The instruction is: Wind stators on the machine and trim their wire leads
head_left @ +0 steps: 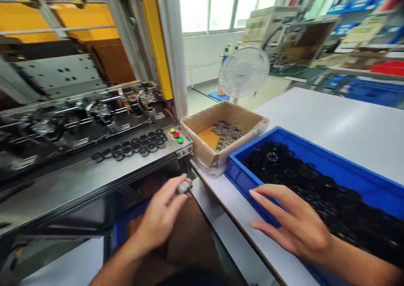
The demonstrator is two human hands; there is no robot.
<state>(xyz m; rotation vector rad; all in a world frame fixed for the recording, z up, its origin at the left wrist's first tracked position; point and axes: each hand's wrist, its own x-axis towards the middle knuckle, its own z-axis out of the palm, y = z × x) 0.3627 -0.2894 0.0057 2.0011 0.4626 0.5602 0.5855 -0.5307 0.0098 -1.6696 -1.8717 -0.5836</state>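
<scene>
Thumb and fingers of the left hand [162,212] were closed on a small grey part [184,187], held over the gap between the metal ledge [104,178] and the white tabletop [331,117]. Its exposed end pointed away from the wrist; blur hid its long axis. The right hand [293,227], spread loosely with nothing visible in its grip, was beside the blue bin [331,155] of black parts [318,187].
</scene>
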